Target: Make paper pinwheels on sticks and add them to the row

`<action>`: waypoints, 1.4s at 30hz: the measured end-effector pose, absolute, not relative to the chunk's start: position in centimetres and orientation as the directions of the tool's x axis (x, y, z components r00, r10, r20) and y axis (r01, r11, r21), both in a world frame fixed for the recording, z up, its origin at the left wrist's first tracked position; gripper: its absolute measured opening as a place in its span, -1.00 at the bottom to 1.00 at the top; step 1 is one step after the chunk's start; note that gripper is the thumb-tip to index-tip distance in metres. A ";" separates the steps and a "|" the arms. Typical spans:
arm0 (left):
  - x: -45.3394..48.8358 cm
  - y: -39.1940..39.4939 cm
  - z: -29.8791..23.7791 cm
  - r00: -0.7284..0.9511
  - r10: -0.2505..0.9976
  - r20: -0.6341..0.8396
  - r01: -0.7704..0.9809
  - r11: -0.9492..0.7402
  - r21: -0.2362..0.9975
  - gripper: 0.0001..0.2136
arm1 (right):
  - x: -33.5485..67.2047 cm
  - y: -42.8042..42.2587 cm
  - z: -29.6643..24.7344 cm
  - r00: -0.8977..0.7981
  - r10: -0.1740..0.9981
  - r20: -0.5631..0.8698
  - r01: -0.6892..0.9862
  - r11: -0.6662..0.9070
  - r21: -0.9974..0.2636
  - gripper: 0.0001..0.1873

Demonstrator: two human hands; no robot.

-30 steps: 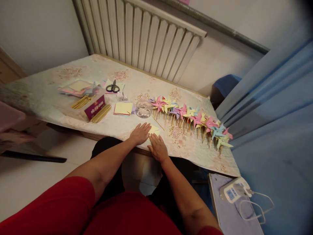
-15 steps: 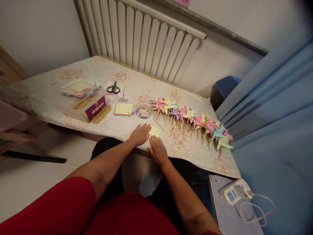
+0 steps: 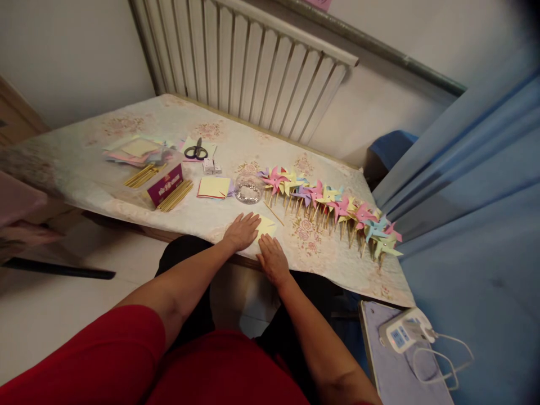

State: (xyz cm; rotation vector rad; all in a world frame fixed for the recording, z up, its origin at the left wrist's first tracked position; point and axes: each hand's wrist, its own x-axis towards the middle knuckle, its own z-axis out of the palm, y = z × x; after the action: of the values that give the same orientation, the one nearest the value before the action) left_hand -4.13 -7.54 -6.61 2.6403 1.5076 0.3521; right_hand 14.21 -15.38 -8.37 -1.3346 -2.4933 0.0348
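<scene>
A pale yellow square of paper (image 3: 266, 226) with slits cut in it lies near the table's front edge. My left hand (image 3: 242, 232) rests flat on its left side, fingers stretched out. On its lower right edge lies my right hand (image 3: 273, 257), fingers also extended, palm down. Just beyond the paper is a single thin stick (image 3: 274, 213). Behind it stands a clear round dish (image 3: 248, 188) of small shiny pins. To the left of the dish sits a stack of coloured paper squares (image 3: 214, 187), yellow on top.
Several paper pinwheels (image 3: 329, 197) on sticks lie in a row at right. At left are a clear plastic box (image 3: 139, 194) with bundled sticks (image 3: 175, 196), paper sheets (image 3: 137, 149), scissors (image 3: 196, 151) and small boxes (image 3: 211, 166). A white device (image 3: 405, 332) with a cable sits lower right.
Both hands stay flat on the yellow paper with hardly any movement. The view has shifted very slightly.
</scene>
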 end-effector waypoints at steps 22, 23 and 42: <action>-4.1 -7.3 -7.2 0.454 0.865 0.214 0.852 -0.492 0.177 -0.52 | 14.5 -16.3 -9.3 -0.482 0.819 0.310 0.814 0.550 -0.188 -0.53; -4.0 -7.3 -7.2 0.452 0.866 0.215 0.853 -0.490 0.179 -0.51 | 14.5 -16.3 -9.3 -0.480 0.821 0.309 0.814 0.548 -0.192 -0.52; -3.7 -7.4 -5.9 0.423 0.902 0.081 0.874 -0.430 0.225 -0.29 | 14.8 -16.7 -8.8 -0.419 0.844 0.335 0.793 0.520 -0.318 -0.61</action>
State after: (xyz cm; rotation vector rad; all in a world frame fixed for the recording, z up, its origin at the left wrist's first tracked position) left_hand -3.72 -7.35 -5.90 2.5219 1.5867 0.2852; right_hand 14.78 -16.74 -8.79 -1.3390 -2.3105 0.1509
